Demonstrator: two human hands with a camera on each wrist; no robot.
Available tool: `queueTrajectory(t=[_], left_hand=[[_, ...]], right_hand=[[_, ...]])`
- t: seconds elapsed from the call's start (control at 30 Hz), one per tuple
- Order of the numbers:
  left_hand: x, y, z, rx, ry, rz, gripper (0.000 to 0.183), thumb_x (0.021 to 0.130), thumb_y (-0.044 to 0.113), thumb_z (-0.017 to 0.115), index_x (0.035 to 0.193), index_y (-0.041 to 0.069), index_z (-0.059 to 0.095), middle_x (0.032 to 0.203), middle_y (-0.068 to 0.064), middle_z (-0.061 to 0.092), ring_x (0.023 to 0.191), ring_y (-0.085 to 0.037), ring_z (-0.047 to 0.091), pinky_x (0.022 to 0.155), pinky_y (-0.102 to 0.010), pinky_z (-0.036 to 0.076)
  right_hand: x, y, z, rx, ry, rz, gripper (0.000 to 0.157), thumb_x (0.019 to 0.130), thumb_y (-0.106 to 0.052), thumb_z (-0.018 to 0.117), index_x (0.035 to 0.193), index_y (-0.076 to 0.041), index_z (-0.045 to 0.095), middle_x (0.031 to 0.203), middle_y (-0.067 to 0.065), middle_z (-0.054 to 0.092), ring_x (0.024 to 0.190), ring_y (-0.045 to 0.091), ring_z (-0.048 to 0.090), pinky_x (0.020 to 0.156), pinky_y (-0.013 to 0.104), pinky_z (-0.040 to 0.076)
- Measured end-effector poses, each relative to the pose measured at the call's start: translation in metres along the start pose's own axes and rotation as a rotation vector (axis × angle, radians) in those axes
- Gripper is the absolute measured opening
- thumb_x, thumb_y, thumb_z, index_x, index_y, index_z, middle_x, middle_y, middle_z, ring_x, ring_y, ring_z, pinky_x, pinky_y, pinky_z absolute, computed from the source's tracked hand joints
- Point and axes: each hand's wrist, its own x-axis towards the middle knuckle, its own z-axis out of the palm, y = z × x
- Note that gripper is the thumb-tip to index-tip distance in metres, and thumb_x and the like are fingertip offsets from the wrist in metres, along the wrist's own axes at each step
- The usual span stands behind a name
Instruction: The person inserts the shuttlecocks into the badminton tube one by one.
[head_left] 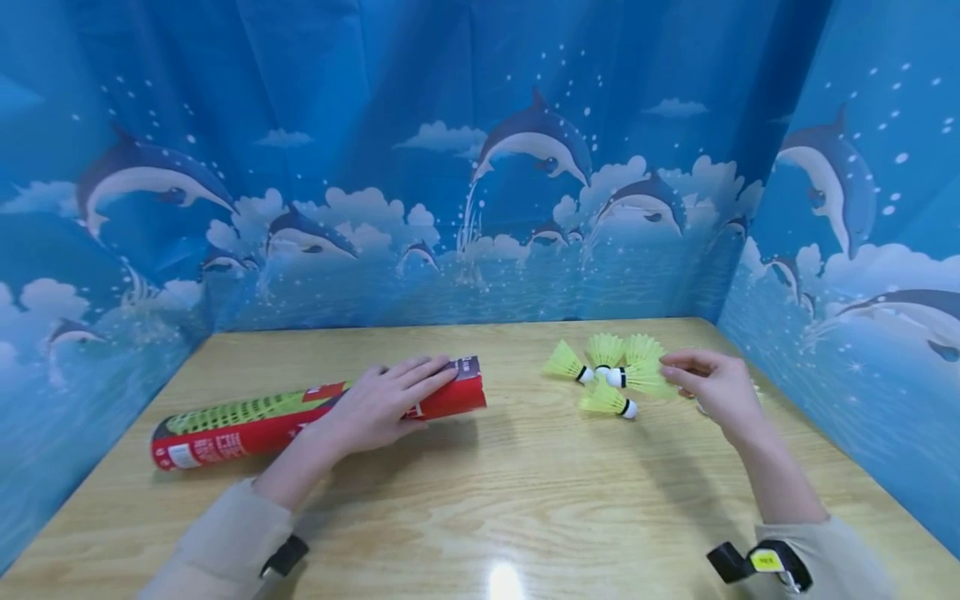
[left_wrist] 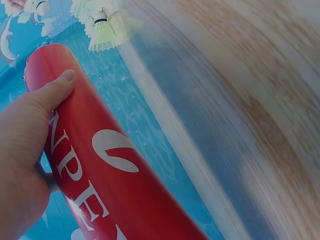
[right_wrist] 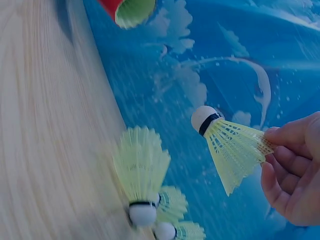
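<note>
My left hand (head_left: 375,404) grips a red shuttlecock tube (head_left: 247,425) with a green patterned panel, near its right end. In the left wrist view the thumb lies along the red tube (left_wrist: 120,165). The right wrist view shows yellow-green inside the end of the tube (right_wrist: 136,11). Between thumb and fingers, my right hand (head_left: 716,387) pinches a yellow shuttlecock (right_wrist: 232,147) by its skirt edge, its white cork pointing away from the hand. Other yellow shuttlecocks (head_left: 603,398) lie in a cluster on the table, left of the right hand.
The wooden table (head_left: 480,500) runs back to a blue curtain (head_left: 420,167) printed with dolphins, which also closes off the left and right sides. Something small and partly hidden lies behind the right hand.
</note>
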Motion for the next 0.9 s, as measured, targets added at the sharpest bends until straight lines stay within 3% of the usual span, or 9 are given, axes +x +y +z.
queueTrajectory(t=[0.23,0.53,0.9], left_hand=[[-0.001,0.000,0.002,0.002,0.007,0.001,0.097,0.065,0.023,0.085,0.145,0.023,0.032,0.147,-0.003,0.035,0.130,-0.023,0.035,0.091,-0.056,0.041],[0.000,0.001,0.005,0.016,0.046,-0.002,0.097,0.063,0.022,0.086,0.145,0.022,0.034,0.146,-0.004,0.037,0.129,-0.024,0.036,0.088,-0.054,0.044],[0.001,0.001,0.005,0.042,0.059,-0.015,0.097,0.062,0.023,0.087,0.144,0.023,0.034,0.146,-0.004,0.037,0.129,-0.024,0.037,0.088,-0.054,0.044]], right_hand=[[0.007,-0.023,0.031,0.112,-0.088,-0.002,0.034,0.090,-0.017,0.061,0.113,0.008,0.060,0.094,0.000,0.065,0.079,0.004,0.058,0.066,0.026,0.051],[0.014,-0.049,0.083,0.234,-0.161,-0.028,0.025,0.087,-0.010,0.064,0.106,0.006,0.064,0.094,0.007,0.066,0.079,0.013,0.059,0.068,0.034,0.051],[0.020,-0.063,0.134,0.310,-0.174,-0.038,0.020,0.085,-0.003,0.065,0.102,0.006,0.066,0.092,0.012,0.068,0.075,0.013,0.061,0.064,0.028,0.050]])
